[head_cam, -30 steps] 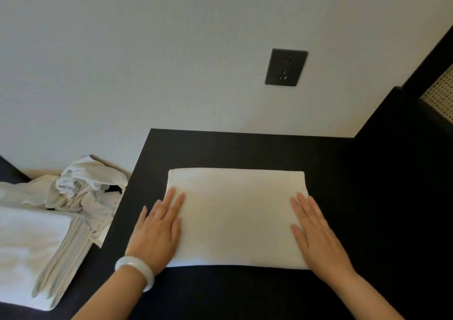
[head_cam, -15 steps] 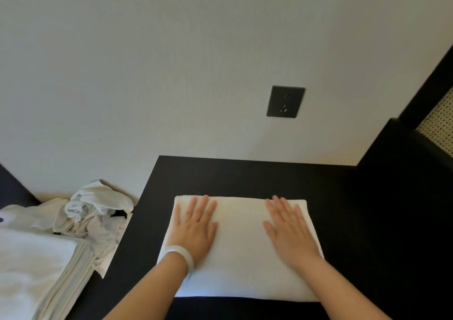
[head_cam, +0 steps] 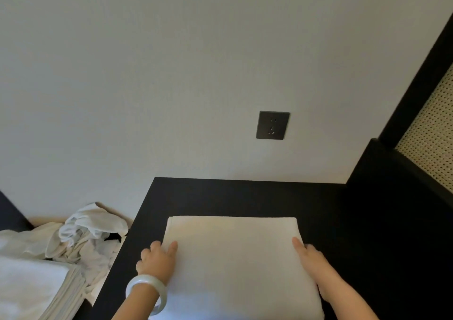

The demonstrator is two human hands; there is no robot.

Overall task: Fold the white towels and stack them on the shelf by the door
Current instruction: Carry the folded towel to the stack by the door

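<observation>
A folded white towel (head_cam: 235,258) lies flat on the black shelf top (head_cam: 245,195) below me. My left hand (head_cam: 157,259), with a pale bangle on the wrist, grips the towel's left edge, thumb on top and fingers curled at the side. At the right edge, my right hand (head_cam: 316,268) holds the towel the same way, thumb on top and fingers hidden under the fold.
A heap of crumpled white towels (head_cam: 90,233) lies left of the shelf, with a stack of folded ones (head_cam: 34,292) at the lower left. A dark wall socket (head_cam: 272,125) sits on the white wall behind. A black frame with woven mesh (head_cam: 431,133) rises on the right.
Both hands slid off the towel's top, where they lay flat, out to its left and right edges and took hold there. The view tilted up toward the wall.
</observation>
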